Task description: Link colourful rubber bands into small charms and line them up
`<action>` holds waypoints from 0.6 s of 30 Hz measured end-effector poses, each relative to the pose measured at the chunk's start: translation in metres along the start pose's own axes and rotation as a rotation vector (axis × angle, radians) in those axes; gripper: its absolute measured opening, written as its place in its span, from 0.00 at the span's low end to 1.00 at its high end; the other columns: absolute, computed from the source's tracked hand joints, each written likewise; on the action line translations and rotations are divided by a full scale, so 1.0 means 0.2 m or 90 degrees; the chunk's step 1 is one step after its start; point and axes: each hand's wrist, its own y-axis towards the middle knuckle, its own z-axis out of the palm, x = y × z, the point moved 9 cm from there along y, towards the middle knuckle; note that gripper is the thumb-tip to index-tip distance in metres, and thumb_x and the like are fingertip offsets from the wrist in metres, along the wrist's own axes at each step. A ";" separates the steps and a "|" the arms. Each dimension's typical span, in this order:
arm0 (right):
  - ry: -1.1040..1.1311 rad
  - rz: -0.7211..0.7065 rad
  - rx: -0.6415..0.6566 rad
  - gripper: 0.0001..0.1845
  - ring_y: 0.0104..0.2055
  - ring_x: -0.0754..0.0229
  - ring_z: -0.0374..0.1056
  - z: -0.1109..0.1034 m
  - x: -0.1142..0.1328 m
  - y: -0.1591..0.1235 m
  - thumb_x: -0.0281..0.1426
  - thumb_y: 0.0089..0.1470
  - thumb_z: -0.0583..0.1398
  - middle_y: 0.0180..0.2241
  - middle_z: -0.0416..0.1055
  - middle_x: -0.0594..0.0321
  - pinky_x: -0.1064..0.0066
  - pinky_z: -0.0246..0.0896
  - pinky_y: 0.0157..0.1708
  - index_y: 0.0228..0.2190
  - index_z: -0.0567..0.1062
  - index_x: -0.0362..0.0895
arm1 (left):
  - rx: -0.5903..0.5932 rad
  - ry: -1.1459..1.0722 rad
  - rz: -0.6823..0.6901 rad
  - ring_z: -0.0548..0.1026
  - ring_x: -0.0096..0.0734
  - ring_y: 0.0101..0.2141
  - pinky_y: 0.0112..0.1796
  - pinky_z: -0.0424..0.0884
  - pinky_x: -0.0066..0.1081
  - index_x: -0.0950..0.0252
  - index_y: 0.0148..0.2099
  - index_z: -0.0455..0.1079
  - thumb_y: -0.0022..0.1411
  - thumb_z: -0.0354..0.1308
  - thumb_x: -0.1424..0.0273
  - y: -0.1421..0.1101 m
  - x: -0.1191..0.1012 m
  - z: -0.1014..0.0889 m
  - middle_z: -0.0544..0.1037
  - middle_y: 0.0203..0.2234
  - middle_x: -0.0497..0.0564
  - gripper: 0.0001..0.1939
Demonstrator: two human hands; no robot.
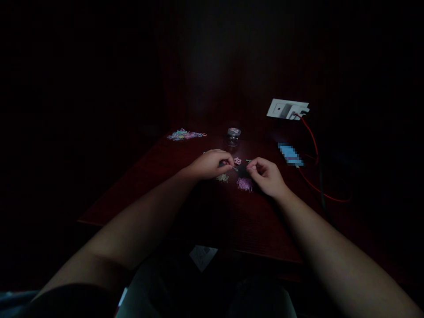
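Note:
My left hand (213, 164) rests on a dark red table (172, 194), fingers pinched on a small pale loop, likely a rubber band (235, 168). My right hand (265, 176) lies just to its right, fingers curled in a pinch; what it holds is too small to name. Between and below the hands lie small sorted piles: a purple pile (244, 184), a yellowish pile (223, 178) and a pink bit (237, 160). A larger heap of mixed coloured bands (185, 134) lies at the far left of the table.
A small clear jar with a lid (233, 136) stands behind the hands. A white wall socket (286, 109) feeds a red cable (313, 145) running to a blurred-out flat device (290, 154). The room is very dark. A paper scrap (203, 256) lies below the table edge.

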 end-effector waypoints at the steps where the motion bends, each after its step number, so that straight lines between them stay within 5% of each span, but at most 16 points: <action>1: 0.004 -0.001 -0.001 0.07 0.24 0.65 0.55 0.00 0.00 0.00 0.34 0.53 0.59 0.22 0.61 0.67 0.72 0.51 0.24 0.28 0.69 0.43 | 0.009 -0.002 -0.005 0.73 0.29 0.34 0.38 0.67 0.29 0.64 0.38 0.74 0.58 0.56 0.71 0.00 0.01 0.00 0.78 0.32 0.49 0.07; 18: 0.020 0.001 -0.006 0.07 0.23 0.66 0.53 0.00 0.01 0.00 0.34 0.53 0.60 0.22 0.58 0.68 0.72 0.49 0.24 0.29 0.69 0.43 | 0.137 0.002 -0.005 0.74 0.27 0.34 0.36 0.66 0.27 0.64 0.36 0.75 0.58 0.57 0.72 -0.03 0.09 0.08 0.76 0.33 0.50 0.06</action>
